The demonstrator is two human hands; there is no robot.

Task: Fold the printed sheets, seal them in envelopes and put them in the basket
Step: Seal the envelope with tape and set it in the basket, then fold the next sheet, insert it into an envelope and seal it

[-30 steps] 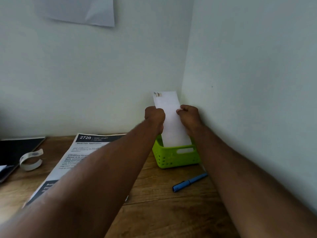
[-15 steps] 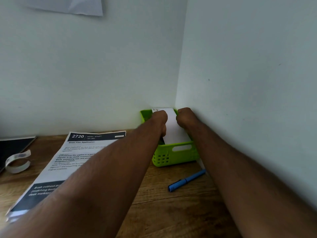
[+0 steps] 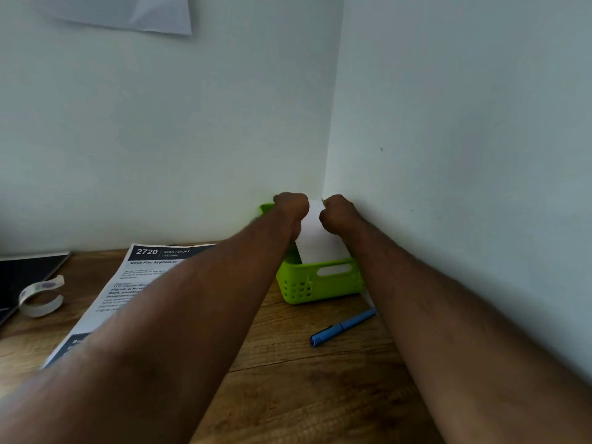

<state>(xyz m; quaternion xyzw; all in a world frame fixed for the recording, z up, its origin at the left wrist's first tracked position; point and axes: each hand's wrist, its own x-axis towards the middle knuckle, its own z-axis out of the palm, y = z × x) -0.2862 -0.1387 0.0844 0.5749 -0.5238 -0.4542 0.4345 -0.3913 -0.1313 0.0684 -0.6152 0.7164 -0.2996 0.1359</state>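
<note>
A white envelope (image 3: 315,243) stands lengthwise inside the lime-green basket (image 3: 320,285) in the far right corner of the wooden desk. My left hand (image 3: 291,209) grips the envelope's left edge and my right hand (image 3: 336,214) grips its right edge, both over the basket's far end. The envelope's top end is hidden behind my fists. A printed sheet (image 3: 141,277) headed "2720" lies flat on the desk to the left, partly covered by my left forearm.
A blue pen (image 3: 342,326) lies on the desk just in front of the basket. A curled strip of tape or stickers (image 3: 40,296) sits at the left, beside a dark tablet-like slab (image 3: 22,277). Walls close in behind and to the right.
The envelope went from being held upright above the basket to lowered down inside it. Both hands moved down and forward with it.
</note>
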